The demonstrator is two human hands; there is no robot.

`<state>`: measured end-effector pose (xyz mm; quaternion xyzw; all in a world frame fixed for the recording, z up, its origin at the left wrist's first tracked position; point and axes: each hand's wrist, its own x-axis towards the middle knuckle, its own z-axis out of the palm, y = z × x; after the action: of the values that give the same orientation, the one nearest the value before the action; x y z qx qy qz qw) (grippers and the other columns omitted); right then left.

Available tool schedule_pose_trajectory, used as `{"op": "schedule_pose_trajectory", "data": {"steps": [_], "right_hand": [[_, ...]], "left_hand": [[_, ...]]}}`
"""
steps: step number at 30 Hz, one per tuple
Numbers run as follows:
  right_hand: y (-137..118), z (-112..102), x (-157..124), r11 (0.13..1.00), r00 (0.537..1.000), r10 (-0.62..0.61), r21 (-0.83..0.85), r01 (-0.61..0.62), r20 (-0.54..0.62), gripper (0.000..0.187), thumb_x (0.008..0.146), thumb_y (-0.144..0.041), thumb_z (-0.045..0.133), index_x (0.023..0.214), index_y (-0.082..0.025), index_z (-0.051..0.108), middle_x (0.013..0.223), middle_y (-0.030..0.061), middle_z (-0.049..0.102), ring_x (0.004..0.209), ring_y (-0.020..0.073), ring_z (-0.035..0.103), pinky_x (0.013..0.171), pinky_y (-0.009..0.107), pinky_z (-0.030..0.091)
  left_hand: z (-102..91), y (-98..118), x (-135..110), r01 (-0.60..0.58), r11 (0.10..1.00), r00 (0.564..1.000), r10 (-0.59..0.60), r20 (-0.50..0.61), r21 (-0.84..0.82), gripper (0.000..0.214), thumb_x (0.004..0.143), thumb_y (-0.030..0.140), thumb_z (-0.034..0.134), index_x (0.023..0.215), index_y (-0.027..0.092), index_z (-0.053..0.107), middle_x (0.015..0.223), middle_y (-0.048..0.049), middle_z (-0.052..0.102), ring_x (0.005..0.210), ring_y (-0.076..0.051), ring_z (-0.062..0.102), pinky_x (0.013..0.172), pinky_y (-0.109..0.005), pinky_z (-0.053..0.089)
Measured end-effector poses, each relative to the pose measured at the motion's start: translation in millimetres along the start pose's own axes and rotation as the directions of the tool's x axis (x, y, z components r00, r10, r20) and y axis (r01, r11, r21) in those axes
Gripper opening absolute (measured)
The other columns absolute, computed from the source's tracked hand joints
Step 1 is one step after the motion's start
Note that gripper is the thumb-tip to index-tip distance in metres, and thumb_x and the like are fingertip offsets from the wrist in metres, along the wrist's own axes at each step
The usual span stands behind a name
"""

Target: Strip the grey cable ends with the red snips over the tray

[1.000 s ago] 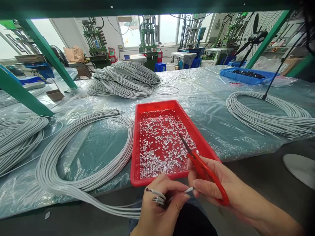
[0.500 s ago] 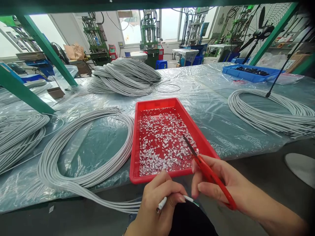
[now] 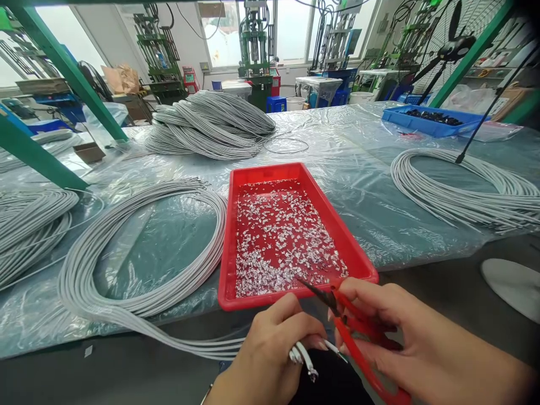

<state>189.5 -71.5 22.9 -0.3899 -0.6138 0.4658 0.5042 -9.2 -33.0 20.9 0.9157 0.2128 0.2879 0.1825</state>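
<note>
My left hand (image 3: 274,349) is closed around several white cables (image 3: 306,360) whose cut ends poke out below the fingers. One stripped cable end (image 3: 337,351) sticks out to the right, past the thumb, with thin wires at its tip. My right hand (image 3: 392,332) grips red-handled scissors (image 3: 358,349), with the dark blades pointing up and left over the near edge of a red tray (image 3: 367,270). Small silvery scraps (image 3: 274,270) cover much of the tray floor. The held cables run back to a white cable coil (image 3: 80,275) left of the tray.
A big heap of grey cable (image 3: 211,126) lies behind the tray. Another coil (image 3: 464,191) is at the right, near a blue tray (image 3: 434,126) of black parts. Green frame posts (image 3: 71,73) slant at the left. A fan (image 3: 453,50) stands at the back right.
The scissors have dropped lower and tilted further left, their handles spread wider. More cable ends now show below my left hand. The whole view has shifted slightly.
</note>
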Motion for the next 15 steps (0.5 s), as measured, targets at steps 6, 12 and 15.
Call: {"op": "schedule_pose_trajectory", "data": {"steps": [6, 12, 15], "right_hand": [[24.0, -5.8, -22.5, 0.957, 0.999, -0.001, -0.289, 0.016, 0.051, 0.019, 0.096, -0.039, 0.061, 0.108, -0.025, 0.067, 0.105, 0.0087, 0.067, 0.097, 0.0254, 0.065, 0.075, 0.029, 0.058], [25.7, -1.1, -13.9, 0.989, 0.99, 0.102, 0.098, -0.112, 0.099, 0.022, 0.088, -0.03, 0.068, 0.107, -0.022, 0.062, 0.092, 0.0031, 0.065, 0.086, 0.0167, 0.065, 0.081, 0.024, 0.058], [18.9, 1.6, -6.8, 0.932, 0.974, 0.202, 0.287, -0.223, 0.102, 0.037, 0.075, -0.025, 0.079, 0.105, -0.018, 0.059, 0.085, 0.0008, 0.062, 0.082, 0.0134, 0.063, 0.076, 0.019, 0.056]], "left_hand": [[-7.4, 11.9, 9.5, 0.129, 0.989, 0.984, -0.137, 0.115, 0.073, 0.029, 0.09, 0.008, 0.045, 0.086, 0.016, 0.072, 0.076, -0.0103, 0.066, 0.067, -0.021, 0.065, 0.061, -0.029, 0.054], [-0.9, 1.3, 7.0, -0.071, 0.997, 0.988, 0.07, -0.138, -0.003, 0.024, 0.099, 0.023, 0.055, 0.083, 0.015, 0.072, 0.066, -0.004, 0.059, 0.057, -0.013, 0.058, 0.053, -0.02, 0.048], [-0.5, 1.6, 9.2, -0.132, 0.991, 0.977, 0.13, -0.171, -0.003, 0.024, 0.098, 0.025, 0.059, 0.082, 0.013, 0.072, 0.064, -0.0029, 0.059, 0.054, -0.011, 0.057, 0.05, -0.017, 0.048]]}}
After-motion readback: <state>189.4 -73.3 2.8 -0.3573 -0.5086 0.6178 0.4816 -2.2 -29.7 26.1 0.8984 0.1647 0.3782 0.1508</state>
